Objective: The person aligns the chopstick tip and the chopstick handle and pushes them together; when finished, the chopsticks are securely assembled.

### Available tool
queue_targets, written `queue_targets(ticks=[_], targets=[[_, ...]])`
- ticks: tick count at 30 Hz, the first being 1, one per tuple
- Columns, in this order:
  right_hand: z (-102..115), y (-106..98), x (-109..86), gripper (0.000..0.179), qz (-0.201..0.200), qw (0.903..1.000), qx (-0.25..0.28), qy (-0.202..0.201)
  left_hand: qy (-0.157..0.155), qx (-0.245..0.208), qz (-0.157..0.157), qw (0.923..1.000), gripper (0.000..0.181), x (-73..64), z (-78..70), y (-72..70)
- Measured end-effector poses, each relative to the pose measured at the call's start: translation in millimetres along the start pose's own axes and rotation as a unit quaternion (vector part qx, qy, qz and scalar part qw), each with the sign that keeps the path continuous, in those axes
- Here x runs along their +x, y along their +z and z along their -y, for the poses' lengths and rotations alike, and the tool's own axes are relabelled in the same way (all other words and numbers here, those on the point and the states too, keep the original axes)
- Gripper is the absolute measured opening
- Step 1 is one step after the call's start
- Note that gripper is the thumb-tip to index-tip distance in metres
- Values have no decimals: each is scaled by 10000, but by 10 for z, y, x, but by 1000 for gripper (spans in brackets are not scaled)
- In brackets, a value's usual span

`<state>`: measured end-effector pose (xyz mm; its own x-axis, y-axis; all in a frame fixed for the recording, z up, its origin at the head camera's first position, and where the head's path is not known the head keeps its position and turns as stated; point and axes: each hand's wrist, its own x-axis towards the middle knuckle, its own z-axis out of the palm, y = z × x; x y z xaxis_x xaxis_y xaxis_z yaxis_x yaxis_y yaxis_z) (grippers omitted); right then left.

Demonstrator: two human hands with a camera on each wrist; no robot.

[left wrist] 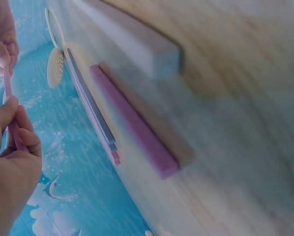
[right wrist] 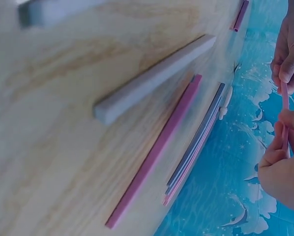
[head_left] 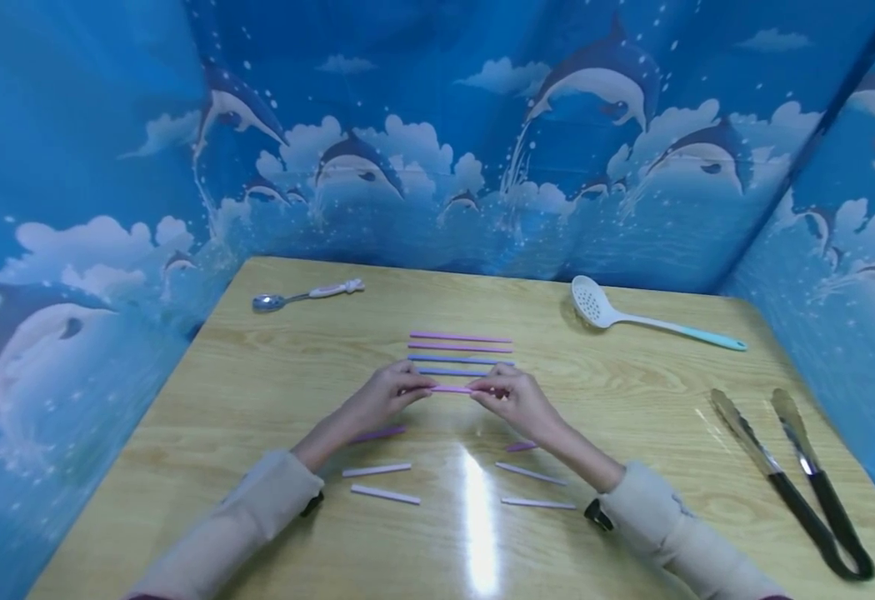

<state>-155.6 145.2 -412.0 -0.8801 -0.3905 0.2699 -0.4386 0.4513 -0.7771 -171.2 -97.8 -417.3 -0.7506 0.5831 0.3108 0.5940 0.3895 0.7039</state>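
Both hands pinch a thin pink stick [head_left: 451, 389] held level, the left hand [head_left: 395, 392] at one end and the right hand [head_left: 511, 394] at the other. In the left wrist view the left hand [left wrist: 14, 152] has thumb and fingers curled round the stick. In the right wrist view the right hand [right wrist: 287, 152] pinches it the same way. Just beyond lie two blue sticks [head_left: 460, 360] and two pink sticks [head_left: 460, 337] in parallel. Nearer the person, a purple stick [head_left: 379, 433] lies under the left wrist; another purple stick [head_left: 522, 446] is partly hidden by the right wrist.
Pale lavender sticks lie in two pairs, left [head_left: 385, 495] and right [head_left: 538, 503], between the forearms. A spoon [head_left: 306, 294] is at the back left, a white skimmer [head_left: 595, 302] at the back right. Black-handled tongs [head_left: 797, 483] lie spread on the right. Dolphin-printed curtains [head_left: 422, 125] border the table.
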Motion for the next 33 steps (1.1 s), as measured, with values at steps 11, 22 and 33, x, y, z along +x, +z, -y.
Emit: queue_targets(ticks=[11, 22, 33], targets=[[-49, -58, 13, 11, 13, 9983, -461, -357, -25, 32, 157, 9999, 19, 63, 50, 24], [-122, -138, 32, 13, 10, 9984, -552, 94, -432, 113, 461, 9979, 21, 168, 122, -4], [-363, -150, 18, 11, -10, 9952, -932, 292, -1181, 86, 591, 9912, 22, 139, 319, -68]])
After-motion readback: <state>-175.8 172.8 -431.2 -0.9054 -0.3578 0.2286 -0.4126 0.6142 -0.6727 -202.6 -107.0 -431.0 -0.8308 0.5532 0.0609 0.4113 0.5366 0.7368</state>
